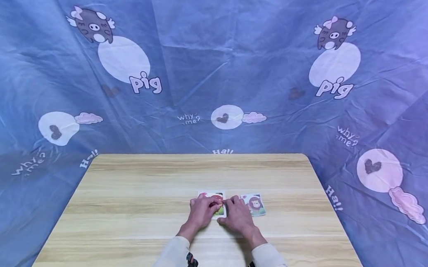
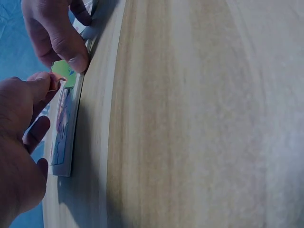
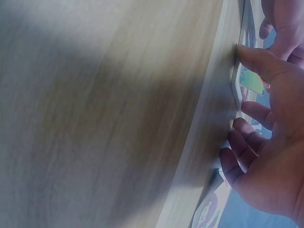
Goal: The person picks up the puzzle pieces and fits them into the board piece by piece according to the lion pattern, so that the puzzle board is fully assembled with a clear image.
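A thin picture puzzle board (image 1: 225, 214) with a pale border lies flat on the table, its middle mostly covered by both hands. Between thumb and forefinger, my left hand (image 1: 202, 210) pinches a small orange-red puzzle piece (image 2: 55, 81) just over the board. Beside it, part of the board's picture is green (image 2: 69, 72). My right hand (image 1: 239, 215) rests at the board's right side, its thumb extended to the near edge and its other fingers slightly bent near the board's corner and tabletop. Just right of that hand lies a lion picture (image 1: 256, 204), partly hidden by the fingers.
The wood-grain table (image 1: 134, 202) reaches out around the board on all sides. Blue printed cloth (image 1: 192, 74) hangs behind it and along both sides. Dark wrist straps (image 1: 191, 264) show at the pale sleeves.
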A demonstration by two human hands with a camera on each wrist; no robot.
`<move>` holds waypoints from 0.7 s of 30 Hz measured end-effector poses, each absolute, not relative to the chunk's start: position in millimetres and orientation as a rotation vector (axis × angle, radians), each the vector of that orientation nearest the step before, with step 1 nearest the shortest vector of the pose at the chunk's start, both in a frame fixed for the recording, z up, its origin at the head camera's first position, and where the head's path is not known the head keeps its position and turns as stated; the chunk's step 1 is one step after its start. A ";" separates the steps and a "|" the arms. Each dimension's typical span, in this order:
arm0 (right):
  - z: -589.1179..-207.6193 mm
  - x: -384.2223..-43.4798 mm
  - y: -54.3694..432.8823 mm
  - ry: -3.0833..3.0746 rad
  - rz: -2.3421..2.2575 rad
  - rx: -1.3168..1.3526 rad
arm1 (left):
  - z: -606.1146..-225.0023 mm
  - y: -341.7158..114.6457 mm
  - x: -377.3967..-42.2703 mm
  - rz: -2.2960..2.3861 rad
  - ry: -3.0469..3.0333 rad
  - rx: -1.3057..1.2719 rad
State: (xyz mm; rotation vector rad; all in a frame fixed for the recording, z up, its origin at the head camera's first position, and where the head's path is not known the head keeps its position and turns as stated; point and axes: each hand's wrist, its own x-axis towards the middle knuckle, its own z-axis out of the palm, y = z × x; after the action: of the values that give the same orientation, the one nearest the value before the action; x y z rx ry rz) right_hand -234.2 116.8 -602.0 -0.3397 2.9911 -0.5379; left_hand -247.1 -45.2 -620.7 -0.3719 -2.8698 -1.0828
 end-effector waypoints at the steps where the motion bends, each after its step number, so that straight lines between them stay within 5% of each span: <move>1: -602.3 -234.3 116.7 2.992 -0.541 -0.341 | -620.9 -45.1 -247.4 -1.072 -2.866 -0.376; 21: -605.3 -235.2 116.8 3.007 -0.546 -0.354 | -618.7 -56.0 -241.3 -0.635 -2.989 -0.570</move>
State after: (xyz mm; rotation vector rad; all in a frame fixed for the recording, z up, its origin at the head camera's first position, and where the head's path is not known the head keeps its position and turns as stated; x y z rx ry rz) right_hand -235.2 116.8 -605.3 -0.3541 3.0066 -0.5461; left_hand -241.3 -56.0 -618.7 -0.5704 -2.9893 -0.6346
